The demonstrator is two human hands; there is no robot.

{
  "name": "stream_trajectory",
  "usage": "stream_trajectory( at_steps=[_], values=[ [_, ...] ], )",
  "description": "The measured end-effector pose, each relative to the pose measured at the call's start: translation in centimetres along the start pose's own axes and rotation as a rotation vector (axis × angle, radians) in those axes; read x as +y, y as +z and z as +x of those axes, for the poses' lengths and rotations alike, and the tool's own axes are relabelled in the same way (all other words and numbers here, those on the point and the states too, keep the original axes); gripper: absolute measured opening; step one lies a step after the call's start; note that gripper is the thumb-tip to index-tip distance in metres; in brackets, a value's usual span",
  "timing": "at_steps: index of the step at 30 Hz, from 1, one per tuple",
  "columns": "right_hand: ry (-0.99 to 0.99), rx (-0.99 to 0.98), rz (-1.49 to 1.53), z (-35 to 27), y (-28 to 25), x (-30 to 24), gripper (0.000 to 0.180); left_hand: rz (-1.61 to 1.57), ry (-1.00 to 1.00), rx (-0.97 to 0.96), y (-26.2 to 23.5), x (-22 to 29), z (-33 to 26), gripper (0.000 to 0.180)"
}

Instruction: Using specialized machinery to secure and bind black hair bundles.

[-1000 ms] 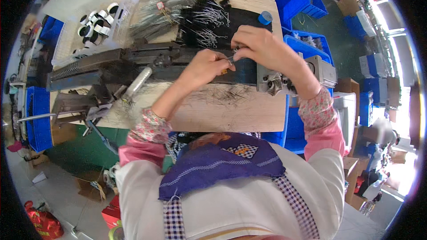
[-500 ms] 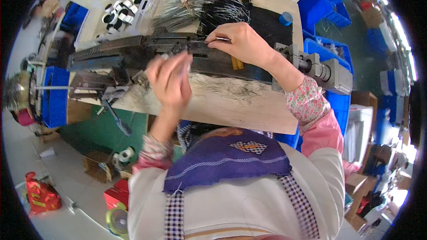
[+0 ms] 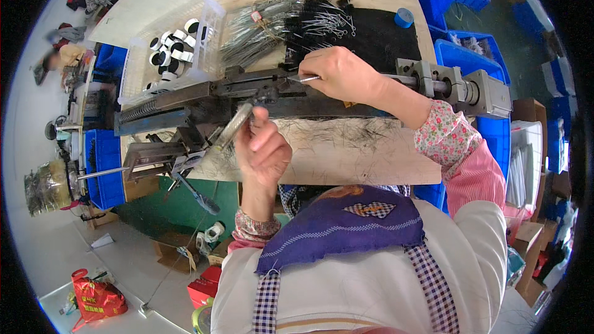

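My right hand (image 3: 344, 75) pinches a thin metal wire (image 3: 307, 78) between thumb and fingertips, its left end at the slot of a dark metal machine (image 3: 291, 105). Below the machine's middle, my left hand (image 3: 266, 151) is raised with fingers loosely bent and apart. Its fingertips are beside a shiny metal lever (image 3: 232, 127), and whether they touch it is unclear. Behind the machine lie a bundle of long metal wires (image 3: 253, 28) and a heap of black-bristled brushes (image 3: 325, 18) with looped wire stems.
A clear plastic crate (image 3: 207, 43) of black-and-white rolls stands back left. A blue round cap-like piece (image 3: 404, 18) lies on the black mat (image 3: 387, 40). A grey motor unit (image 3: 486, 94) sits at the machine's right end. Dark bristles litter the wooden tabletop (image 3: 365, 154). Blue bins (image 3: 476, 55) stand right.
My left hand has come away from the machine's middle towards me, and the lever shows beside it. My right hand keeps its pinch at the slot. The whole view has shifted.
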State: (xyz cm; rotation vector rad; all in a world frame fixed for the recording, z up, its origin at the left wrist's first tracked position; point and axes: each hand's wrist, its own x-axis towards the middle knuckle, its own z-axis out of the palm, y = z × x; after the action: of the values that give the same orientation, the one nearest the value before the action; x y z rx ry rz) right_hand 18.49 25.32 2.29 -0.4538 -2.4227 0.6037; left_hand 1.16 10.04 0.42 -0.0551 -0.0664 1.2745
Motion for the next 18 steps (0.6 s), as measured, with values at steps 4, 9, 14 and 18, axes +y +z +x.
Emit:
stream_trajectory(
  at_steps=[4, 9, 14, 18],
  values=[
    [0.010, -0.032, 0.007, 0.4, -0.1, -0.1, 0.014, 0.677, 0.122, 0.219, 0.6, -3.6, 1.7, 0.034],
    [-0.040, 0.010, -0.086, 0.4, 0.2, -0.1, 0.014, 1.465, 0.362, 0.597, -3.8, -3.1, 1.1, 0.020],
    [0.023, 0.045, -0.231, -5.3, -1.1, -4.8, 0.019, 1.380, 0.463, 0.966, -6.2, 1.7, -5.2, 0.030],
    [0.440, -0.065, -0.475, -8.4, 2.6, -0.1, 0.027, 1.073, 0.849, 1.119, -5.7, 7.1, -8.6, 0.044]
  ],
)
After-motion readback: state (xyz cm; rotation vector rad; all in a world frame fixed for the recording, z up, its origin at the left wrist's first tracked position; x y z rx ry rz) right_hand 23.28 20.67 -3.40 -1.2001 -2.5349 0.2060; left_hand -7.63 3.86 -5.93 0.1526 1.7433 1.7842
